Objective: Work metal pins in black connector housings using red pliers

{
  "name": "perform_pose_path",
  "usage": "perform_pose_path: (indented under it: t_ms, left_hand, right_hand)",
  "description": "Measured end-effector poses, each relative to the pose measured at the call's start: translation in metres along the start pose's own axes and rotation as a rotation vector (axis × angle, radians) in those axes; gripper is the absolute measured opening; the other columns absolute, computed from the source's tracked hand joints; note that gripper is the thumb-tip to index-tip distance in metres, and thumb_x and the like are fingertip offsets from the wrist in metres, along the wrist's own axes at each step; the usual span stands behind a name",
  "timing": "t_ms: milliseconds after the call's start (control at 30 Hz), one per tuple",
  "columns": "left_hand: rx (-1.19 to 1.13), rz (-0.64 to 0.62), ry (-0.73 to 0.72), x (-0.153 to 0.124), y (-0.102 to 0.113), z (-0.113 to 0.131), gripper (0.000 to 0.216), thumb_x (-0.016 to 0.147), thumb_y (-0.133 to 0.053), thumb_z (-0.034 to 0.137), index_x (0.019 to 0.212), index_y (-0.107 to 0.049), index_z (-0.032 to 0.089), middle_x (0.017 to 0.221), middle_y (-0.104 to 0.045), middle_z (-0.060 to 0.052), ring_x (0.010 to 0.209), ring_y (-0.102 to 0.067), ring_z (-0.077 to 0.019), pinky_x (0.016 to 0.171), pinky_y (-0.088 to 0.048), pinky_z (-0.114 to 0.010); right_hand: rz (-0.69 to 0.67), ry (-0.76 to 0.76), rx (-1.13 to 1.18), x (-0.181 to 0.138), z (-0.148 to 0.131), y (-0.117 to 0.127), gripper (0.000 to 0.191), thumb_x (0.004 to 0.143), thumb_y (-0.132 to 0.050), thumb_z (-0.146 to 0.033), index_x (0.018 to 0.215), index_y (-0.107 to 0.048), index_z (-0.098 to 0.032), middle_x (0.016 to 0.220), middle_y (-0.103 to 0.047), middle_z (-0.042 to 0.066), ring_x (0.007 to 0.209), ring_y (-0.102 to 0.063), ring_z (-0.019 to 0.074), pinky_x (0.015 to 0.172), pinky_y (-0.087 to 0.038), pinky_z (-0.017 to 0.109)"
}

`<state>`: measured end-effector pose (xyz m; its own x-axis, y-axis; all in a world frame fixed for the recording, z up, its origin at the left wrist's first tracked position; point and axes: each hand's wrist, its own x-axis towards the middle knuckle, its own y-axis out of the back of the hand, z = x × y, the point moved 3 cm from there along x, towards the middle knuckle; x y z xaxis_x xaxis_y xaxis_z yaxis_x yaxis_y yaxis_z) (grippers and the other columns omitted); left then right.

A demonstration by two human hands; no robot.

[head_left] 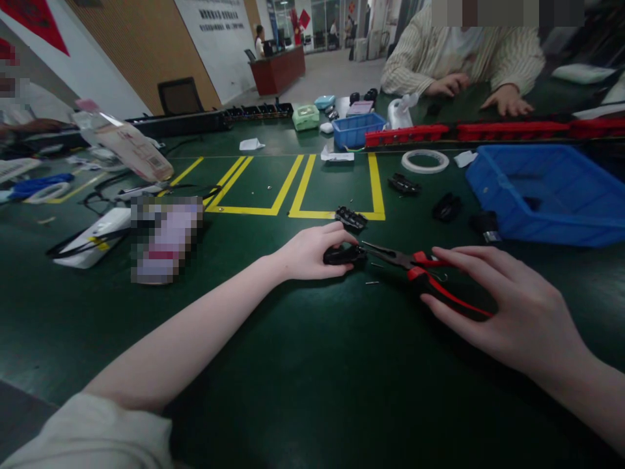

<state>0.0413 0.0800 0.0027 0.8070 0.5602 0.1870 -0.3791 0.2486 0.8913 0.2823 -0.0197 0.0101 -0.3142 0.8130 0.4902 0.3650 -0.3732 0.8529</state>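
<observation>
Between the thumb and fingers of my left hand is a small black plastic part, low over the green table. My right hand grips red-and-black needle-nose pliers by the handles. The jaws point left, parted, with their tips close to the right end of the black part; whether they touch it I cannot tell. Below the jaws lie a thin metal pin and another small pin. Just beyond my left fingers rests a second black plastic part.
A blue bin stands at the right, with several black parts near it. Behind are a tape roll, a small blue basket and red strips. A bottle and a phone are left. A person sits opposite.
</observation>
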Motion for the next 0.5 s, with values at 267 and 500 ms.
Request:
perform_pose_path:
  t_ms: [267, 500]
  left_hand:
    - [0.026, 0.009, -0.031, -0.0015, -0.0002, 0.0009, 0.037, 0.083, -0.061, 0.034, 0.114, -0.056, 0.014, 0.104, -0.058, -0.007, 0.087, -0.058, -0.0174, 0.071, -0.047, -0.027]
    - [0.045, 0.006, -0.029, -0.0013, -0.0001, 0.0021, 0.037, 0.083, -0.058, 0.034, 0.115, -0.056, 0.016, 0.105, -0.058, -0.008, 0.086, -0.059, -0.0181, 0.072, -0.048, -0.029]
  right_hand:
    - [-0.040, 0.005, 0.007, 0.0001, -0.0004, -0.0037, 0.046, 0.083, -0.056, -0.044, 0.123, -0.054, -0.022, 0.112, -0.061, 0.013, 0.095, -0.061, 0.0304, 0.077, -0.051, 0.047]
    - [-0.053, 0.061, 0.018, -0.0016, 0.0013, -0.0092, 0.048, 0.084, -0.056, -0.045, 0.124, -0.053, -0.019, 0.112, -0.060, 0.012, 0.096, -0.060, 0.0281, 0.078, -0.049, 0.043]
